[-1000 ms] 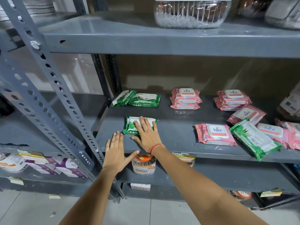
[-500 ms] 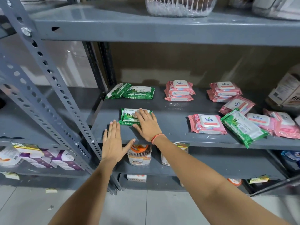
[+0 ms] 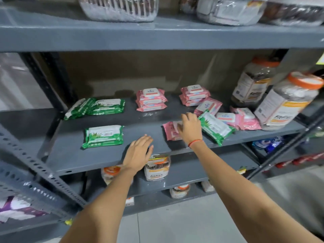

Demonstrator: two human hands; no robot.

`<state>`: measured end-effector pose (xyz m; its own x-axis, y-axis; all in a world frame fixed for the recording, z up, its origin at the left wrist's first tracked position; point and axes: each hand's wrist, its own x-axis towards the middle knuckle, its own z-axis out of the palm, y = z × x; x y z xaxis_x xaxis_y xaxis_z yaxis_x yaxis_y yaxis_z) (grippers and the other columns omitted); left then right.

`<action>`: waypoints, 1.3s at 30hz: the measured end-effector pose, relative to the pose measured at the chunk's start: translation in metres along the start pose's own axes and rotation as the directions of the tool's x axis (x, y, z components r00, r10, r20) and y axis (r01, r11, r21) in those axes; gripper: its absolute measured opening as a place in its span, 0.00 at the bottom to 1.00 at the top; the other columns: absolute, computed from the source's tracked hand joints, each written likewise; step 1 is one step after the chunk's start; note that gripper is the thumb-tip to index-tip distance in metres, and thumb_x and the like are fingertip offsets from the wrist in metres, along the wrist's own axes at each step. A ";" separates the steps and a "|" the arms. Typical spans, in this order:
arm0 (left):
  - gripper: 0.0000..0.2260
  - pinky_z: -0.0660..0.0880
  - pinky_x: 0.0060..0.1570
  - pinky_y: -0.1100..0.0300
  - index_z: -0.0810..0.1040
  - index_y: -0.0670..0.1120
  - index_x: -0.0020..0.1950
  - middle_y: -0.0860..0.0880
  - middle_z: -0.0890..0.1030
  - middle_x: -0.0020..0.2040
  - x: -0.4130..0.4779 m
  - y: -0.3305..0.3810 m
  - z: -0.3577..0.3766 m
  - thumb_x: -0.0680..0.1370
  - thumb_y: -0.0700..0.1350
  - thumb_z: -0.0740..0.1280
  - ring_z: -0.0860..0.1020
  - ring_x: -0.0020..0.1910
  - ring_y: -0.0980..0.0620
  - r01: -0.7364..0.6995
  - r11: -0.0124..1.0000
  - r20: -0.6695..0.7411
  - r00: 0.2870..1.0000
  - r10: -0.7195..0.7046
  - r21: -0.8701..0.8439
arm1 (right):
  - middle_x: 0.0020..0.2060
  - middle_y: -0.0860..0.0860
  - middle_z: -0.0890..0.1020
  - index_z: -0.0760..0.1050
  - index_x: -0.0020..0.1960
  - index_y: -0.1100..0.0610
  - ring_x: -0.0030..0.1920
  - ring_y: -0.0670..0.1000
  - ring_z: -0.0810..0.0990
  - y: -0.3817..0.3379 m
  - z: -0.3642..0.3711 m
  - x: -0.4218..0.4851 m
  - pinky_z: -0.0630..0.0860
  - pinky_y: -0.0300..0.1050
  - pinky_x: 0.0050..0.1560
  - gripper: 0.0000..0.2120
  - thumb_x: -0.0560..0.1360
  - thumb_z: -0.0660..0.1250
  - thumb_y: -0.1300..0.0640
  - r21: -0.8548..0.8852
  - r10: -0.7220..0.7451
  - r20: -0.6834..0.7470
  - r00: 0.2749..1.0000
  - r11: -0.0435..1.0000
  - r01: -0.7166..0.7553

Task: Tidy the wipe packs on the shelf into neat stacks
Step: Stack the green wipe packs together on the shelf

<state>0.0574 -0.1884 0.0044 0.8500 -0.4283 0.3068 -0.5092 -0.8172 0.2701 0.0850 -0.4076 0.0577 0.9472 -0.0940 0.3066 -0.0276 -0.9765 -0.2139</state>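
Grey metal shelf [image 3: 98,155] holds scattered wipe packs [image 3: 103,135]; both hands [image 3: 190,128] spread, grasping nothing.

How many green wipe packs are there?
4: two overlapping at back left, one front left, one tilted beside the right hand. Others may be hidden.

Right hand [image 3: 190,128] moved off the front green pack [image 3: 103,136], now well to the right, spread over the front pink pack [image 3: 171,133]. Left hand [image 3: 138,154] also shifted right along the shelf [image 3: 87,155] edge, open and flat. Green pack left alone, uncovered. View swung right, showing two big jars [image 3: 287,100].
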 end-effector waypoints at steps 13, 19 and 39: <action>0.26 0.61 0.65 0.54 0.73 0.42 0.65 0.44 0.74 0.65 0.016 0.000 0.027 0.78 0.54 0.48 0.70 0.67 0.48 -0.007 1.000 0.060 0.998 0.006 0.023 | 0.65 0.60 0.70 0.57 0.73 0.61 0.65 0.60 0.68 0.106 -0.011 -0.004 0.66 0.57 0.66 0.44 0.66 0.74 0.46 -0.209 0.342 0.108 0.934 0.926 -0.315; 0.25 0.61 0.65 0.55 0.73 0.42 0.66 0.45 0.74 0.65 0.015 0.000 0.025 0.78 0.54 0.48 0.69 0.67 0.48 -0.013 1.000 0.057 0.998 0.012 0.020 | 0.60 0.59 0.73 0.65 0.66 0.61 0.61 0.60 0.70 0.095 -0.022 -0.002 0.68 0.55 0.60 0.36 0.65 0.75 0.46 -0.109 0.365 0.036 0.930 0.927 -0.359; 0.26 0.69 0.60 0.51 0.73 0.42 0.65 0.45 0.75 0.63 -0.068 -0.068 -0.037 0.76 0.59 0.56 0.72 0.62 0.46 0.013 0.991 0.065 0.998 -0.022 0.133 | 0.63 0.57 0.73 0.66 0.68 0.58 0.63 0.59 0.71 -0.122 -0.008 0.029 0.70 0.54 0.60 0.40 0.63 0.74 0.41 0.181 -0.146 0.158 0.977 0.977 0.117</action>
<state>0.0296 -0.0895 -0.0006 0.8679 -0.4344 0.2410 -0.4756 -0.8667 0.1505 0.1129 -0.2928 0.1001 0.9796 0.0813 0.1837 0.1411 -0.9295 -0.3407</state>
